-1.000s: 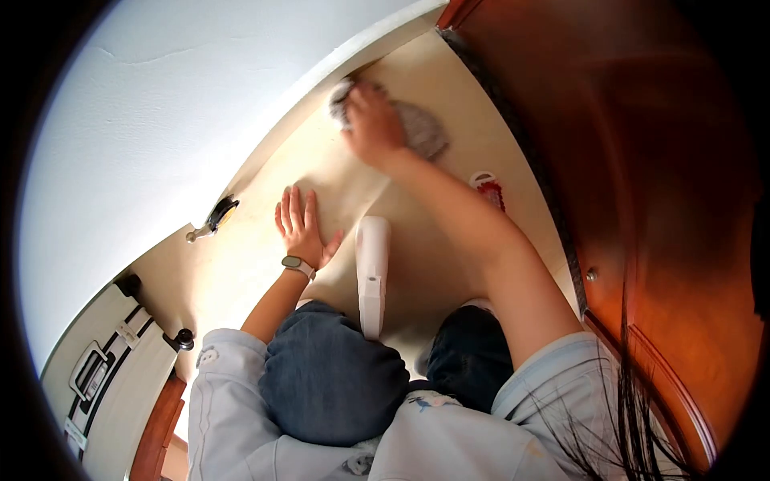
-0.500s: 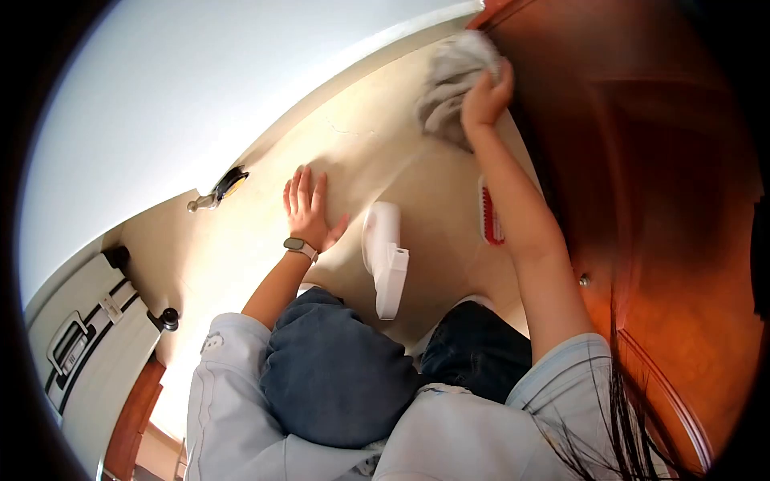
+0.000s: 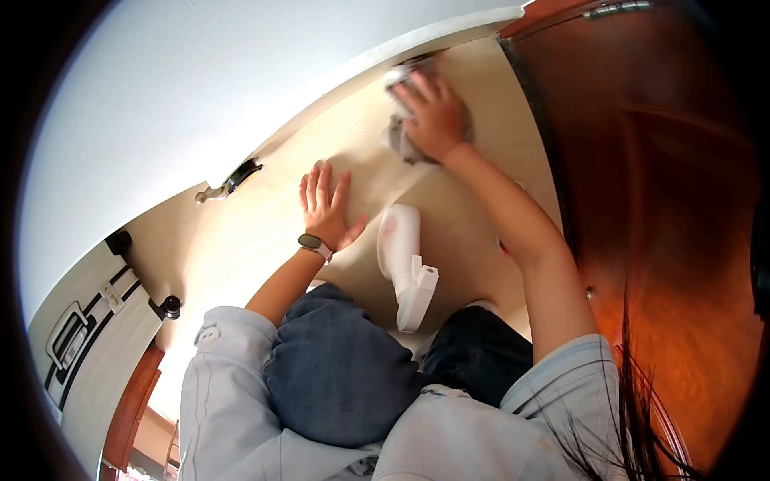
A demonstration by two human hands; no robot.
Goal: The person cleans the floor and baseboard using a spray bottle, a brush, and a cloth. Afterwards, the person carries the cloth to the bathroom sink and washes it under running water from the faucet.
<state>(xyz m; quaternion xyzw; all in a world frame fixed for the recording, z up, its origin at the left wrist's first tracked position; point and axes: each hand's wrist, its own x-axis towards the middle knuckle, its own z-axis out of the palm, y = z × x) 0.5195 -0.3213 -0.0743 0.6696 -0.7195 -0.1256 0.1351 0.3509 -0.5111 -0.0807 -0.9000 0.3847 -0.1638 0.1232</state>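
Note:
My right hand point(image 3: 437, 116) presses a crumpled grey cloth point(image 3: 405, 144) on the beige floor point(image 3: 281, 216), near the base of the white wall; its fingers are spread over the cloth and slightly blurred. My left hand point(image 3: 327, 210) lies flat on the floor with fingers apart, holding nothing, a watch point(image 3: 311, 240) on its wrist. Between my arms and in front of my knees stands a white spray bottle point(image 3: 401, 248). A small bit of a red brush point(image 3: 503, 248) shows at the edge of my right forearm, which hides the rest.
A reddish-brown wooden door point(image 3: 666, 200) stands along the right. The white wall point(image 3: 176, 88) runs across the upper left, with a metal door stop point(image 3: 233, 181) by its lower edge. A pale suitcase with black wheels point(image 3: 96, 329) is at the lower left.
My right hand swept the cloth right towards the door, then back left onto the floor by the wall. The red brush, visible half a second ago, is now mostly behind my forearm.

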